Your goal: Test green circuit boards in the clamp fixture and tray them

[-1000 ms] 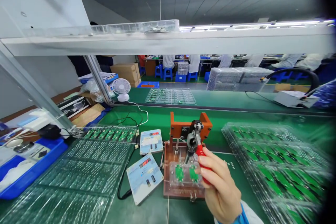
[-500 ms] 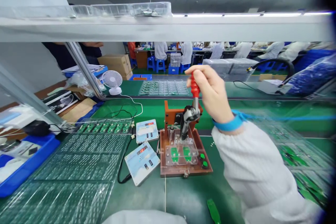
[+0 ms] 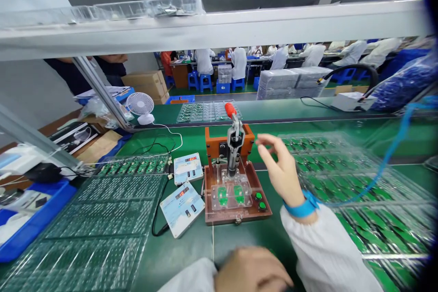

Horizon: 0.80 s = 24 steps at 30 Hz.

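My right hand [image 3: 278, 169], with a blue strap round its wrist, is held in the air just right of the test fixture, fingers apart and nothing in them. The wooden fixture [image 3: 263, 178] carries a toggle clamp whose red handle [image 3: 230, 109] stands upright. Under its clear plate lie two small green circuit boards [image 3: 222, 196], with two green buttons [image 3: 258, 196] to their right. My left hand [image 3: 253, 269] is at the bottom edge, in front of the fixture, smeared by motion. Its fingers are hidden, so I cannot see what it holds.
Two meter boxes [image 3: 183, 207] with red digits sit left of the fixture. Clear trays [image 3: 112, 219] cover the left bench; trays of green boards [image 3: 369, 228] lie right. A small fan [image 3: 140, 104] stands behind. The blue strap's cord [image 3: 386, 169] crosses the right side.
My right hand has let go of the red handle and come down to the right. The handle now tilts back and left. My left hand has come into view over where a green board lay.
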### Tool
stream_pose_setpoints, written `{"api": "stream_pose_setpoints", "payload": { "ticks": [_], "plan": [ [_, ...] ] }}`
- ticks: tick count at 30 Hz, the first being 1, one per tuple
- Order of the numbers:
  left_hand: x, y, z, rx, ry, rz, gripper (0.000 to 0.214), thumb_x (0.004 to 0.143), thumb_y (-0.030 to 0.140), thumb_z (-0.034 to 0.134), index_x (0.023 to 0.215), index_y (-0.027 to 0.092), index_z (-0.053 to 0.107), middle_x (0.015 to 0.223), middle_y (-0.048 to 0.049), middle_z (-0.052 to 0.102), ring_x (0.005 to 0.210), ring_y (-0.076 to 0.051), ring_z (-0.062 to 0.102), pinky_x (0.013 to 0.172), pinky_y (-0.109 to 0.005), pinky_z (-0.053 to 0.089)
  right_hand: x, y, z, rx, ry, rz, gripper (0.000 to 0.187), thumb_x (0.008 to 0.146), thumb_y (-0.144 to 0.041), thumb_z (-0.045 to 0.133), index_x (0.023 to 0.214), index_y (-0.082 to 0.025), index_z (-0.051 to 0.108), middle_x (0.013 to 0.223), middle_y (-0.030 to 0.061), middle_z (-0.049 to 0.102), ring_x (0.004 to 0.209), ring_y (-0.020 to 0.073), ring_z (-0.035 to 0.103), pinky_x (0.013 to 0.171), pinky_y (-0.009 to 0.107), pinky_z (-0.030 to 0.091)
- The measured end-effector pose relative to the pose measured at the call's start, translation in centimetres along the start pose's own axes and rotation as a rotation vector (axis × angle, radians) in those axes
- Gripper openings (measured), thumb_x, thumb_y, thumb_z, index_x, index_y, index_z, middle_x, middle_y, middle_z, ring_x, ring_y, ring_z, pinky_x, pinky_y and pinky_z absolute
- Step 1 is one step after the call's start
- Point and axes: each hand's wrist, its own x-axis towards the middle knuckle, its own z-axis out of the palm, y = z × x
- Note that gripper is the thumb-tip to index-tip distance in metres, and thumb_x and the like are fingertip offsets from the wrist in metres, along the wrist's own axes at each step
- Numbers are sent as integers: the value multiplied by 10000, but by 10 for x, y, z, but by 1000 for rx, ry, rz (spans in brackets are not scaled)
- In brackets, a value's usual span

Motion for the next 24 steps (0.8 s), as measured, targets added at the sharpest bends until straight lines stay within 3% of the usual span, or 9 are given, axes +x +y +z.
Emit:
{"api": "stream_pose_setpoints", "payload": {
  "ticks": [2,4,5,8,12,17,20,22,24],
  "plan": [
    [-3,-11,-20,79,291,-66,286,1072,283,422,1061,238,704,1059,-78,723,1040,-230,678,951,-442,547,-37,22,-4,-60,-95,35,217,1011,-403,579,1084,-249,713,1073,62,750,994,224,674,846,383,534],
    [-5,-24,-44,249,617,-126,261,1055,275,449,1035,238,707,1043,-76,716,1040,-242,670,957,-450,537,-66,38,0,-131,-201,-7,203,1019,-359,574,1043,-239,736,1064,68,748,1028,231,668,901,405,547],
    [-4,-31,-55,343,695,-141,232,1041,278,484,1080,243,710,1094,-79,703,1084,-252,654,976,-456,530,-77,42,4,-176,-247,-41,205,1021,-337,570,1068,-235,742,1093,74,743,1066,240,658,937,424,546],
    [3,-48,-74,551,697,-163,286,1019,284,535,1269,264,673,1260,-93,636,1213,-278,585,1035,-476,503,-94,44,16,-326,-347,-110,246,1007,-272,583,1206,-228,721,1219,94,709,1165,279,613,983,482,538],
    [14,-57,-74,652,659,-167,310,1017,283,546,1307,251,651,1296,-105,600,1249,-291,545,1064,-496,477,-95,38,24,-415,-440,-82,272,990,-205,581,1230,-214,709,1283,122,681,1228,307,571,977,497,531],
    [10,-58,-72,579,684,-146,255,1028,306,532,1247,260,655,1261,-88,639,1236,-275,564,1062,-478,477,-91,33,21,-148,-415,65,214,956,-166,607,1127,-231,718,1352,102,655,1367,312,495,1131,516,421],
    [-6,-62,-66,515,757,-100,243,1039,345,515,1211,255,662,1200,-73,702,1154,-254,631,1018,-436,512,-100,26,13,51,-394,233,142,941,-186,643,1054,-223,720,1023,46,745,990,211,683,931,343,536],
    [-18,-66,-56,493,846,-57,241,1019,396,547,1142,249,693,1149,-76,732,1094,-257,666,971,-412,541,-111,19,6,90,-397,314,94,924,-201,677,985,-220,746,821,-8,736,731,143,669,734,245,538],
    [-27,-68,-43,384,882,-79,300,1018,463,524,1118,254,716,1105,-87,750,1058,-266,692,944,-410,565,-124,15,2,180,-424,403,63,888,-238,730,920,-214,779,758,-25,735,666,114,649,664,199,509]
  ]
}}
